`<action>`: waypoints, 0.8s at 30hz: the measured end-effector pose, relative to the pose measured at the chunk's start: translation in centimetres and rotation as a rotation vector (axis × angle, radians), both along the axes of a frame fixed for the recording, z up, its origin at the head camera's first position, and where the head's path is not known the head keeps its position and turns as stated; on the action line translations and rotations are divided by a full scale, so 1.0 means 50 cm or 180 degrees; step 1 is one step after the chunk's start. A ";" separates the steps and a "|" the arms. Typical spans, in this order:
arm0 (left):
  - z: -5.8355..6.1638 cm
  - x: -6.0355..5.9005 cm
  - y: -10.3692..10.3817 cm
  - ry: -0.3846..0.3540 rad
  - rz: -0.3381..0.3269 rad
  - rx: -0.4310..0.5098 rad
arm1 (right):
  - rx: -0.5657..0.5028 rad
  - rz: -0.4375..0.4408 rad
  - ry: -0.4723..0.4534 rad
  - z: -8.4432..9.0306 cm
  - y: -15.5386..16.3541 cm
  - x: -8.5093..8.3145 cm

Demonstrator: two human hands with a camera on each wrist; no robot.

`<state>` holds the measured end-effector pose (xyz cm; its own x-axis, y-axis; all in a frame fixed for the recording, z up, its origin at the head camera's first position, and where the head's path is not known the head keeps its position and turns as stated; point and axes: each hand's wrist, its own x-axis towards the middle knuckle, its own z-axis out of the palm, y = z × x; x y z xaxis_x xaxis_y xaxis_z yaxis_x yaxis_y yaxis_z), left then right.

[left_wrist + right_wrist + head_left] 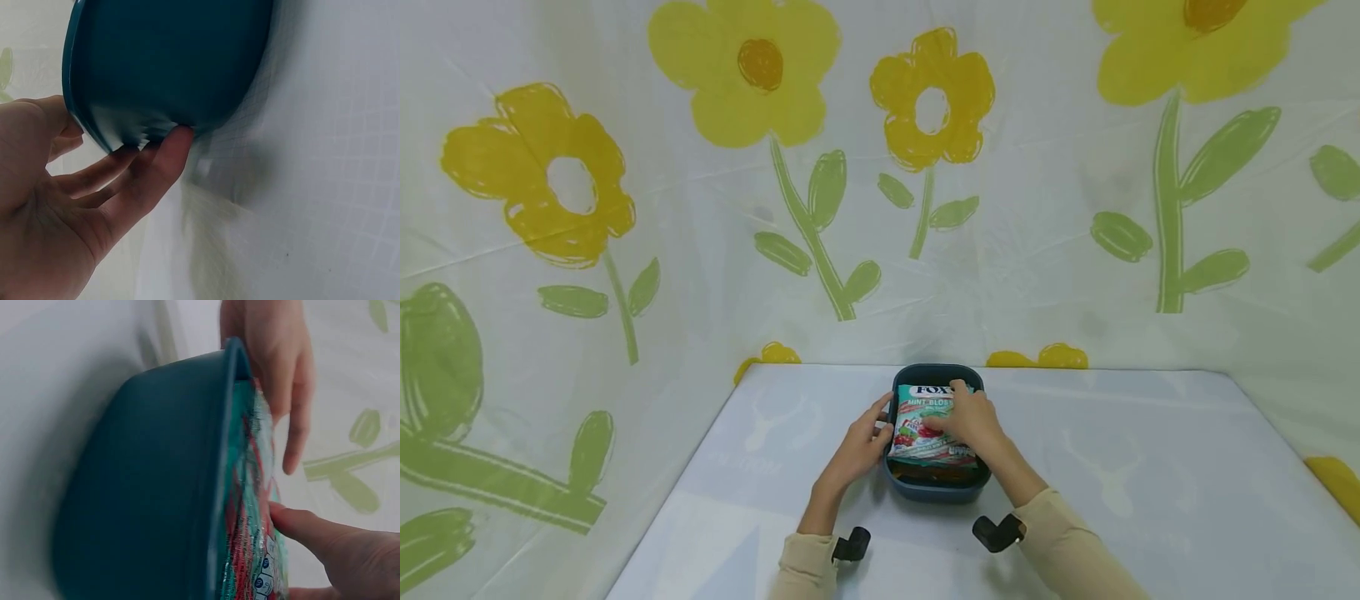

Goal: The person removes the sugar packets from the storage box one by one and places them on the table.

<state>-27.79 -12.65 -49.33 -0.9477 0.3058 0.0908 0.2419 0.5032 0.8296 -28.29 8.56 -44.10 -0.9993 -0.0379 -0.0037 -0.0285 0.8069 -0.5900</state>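
Head view: dark teal rounded-rectangular plastic tub point(937, 487) sits on the pale white tabletop point(1150, 467), near its middle, with the flower-print curtain point(625, 208) behind. A teal and red foil candy packet point(929, 427) lies flat on top of the tub's contents, about level with the rim. Right hand point(972, 417) rests on the packet, fingers fairly straight and pressing down, index tip near the packet's far edge. Left hand point(863, 442) is at the tub's left wall, fingers loosely extended and touching the wall and rim, not wrapped round it. Beige sleeves on both forearms; a black wrist mount point(997, 532) sits just nearer than the tub on the right arm, and another black mount on the left.

Left wrist view: left hand point(75, 212) open, fingertips point(175, 140) touching the lower outside of the tub point(169, 62); thumb near the rim. Tabletop point(325, 187) beside the tub.

Right wrist view: tub point(144, 487) seen side-on, slightly blurred, packet point(253, 512) filling its top. Right hand point(337, 550) just beside the packet, a straight finger touching its surface. Left hand point(275, 362) at the tub's far side, fingers hanging straight past the rim.
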 end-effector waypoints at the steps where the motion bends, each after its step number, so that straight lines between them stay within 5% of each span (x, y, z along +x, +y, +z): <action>1: 0.000 0.000 0.001 0.0006 0.0000 0.0003 | -0.0030 0.0004 -0.0048 0.001 0.003 -0.002; 24: 0.002 -0.001 0.001 0.0078 -0.0045 -0.0003 | -0.0409 0.0370 -0.0114 0.015 0.032 -0.005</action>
<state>-27.84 -12.62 -49.21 -0.9408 0.3194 0.1137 0.2694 0.5005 0.8228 -28.55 10.18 -43.34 -0.9875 -0.1556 -0.0268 -0.0943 0.7172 -0.6904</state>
